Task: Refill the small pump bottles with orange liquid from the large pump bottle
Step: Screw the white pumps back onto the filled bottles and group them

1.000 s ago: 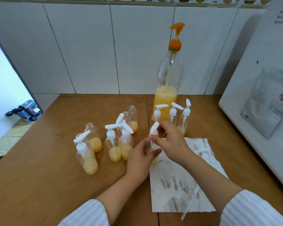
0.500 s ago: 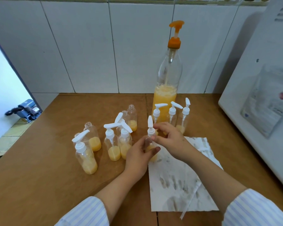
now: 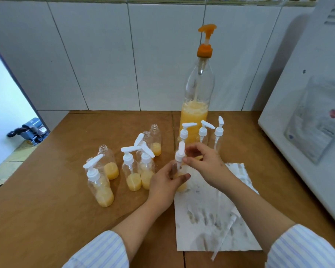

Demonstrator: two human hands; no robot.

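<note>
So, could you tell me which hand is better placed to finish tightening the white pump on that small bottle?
The right hand: its fingers already pinch the white pump collar, while the left hand grips the small bottle to steady it.

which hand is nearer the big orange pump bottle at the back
Right. The right hand pinches a small bottle's pump just in front of the large pump bottle; the left hand grips that small bottle lower down, farther away.

No text can be read; the pouch [image 3: 315,120] on the white appliance [image 3: 290,105] shows only blurred print.
</note>
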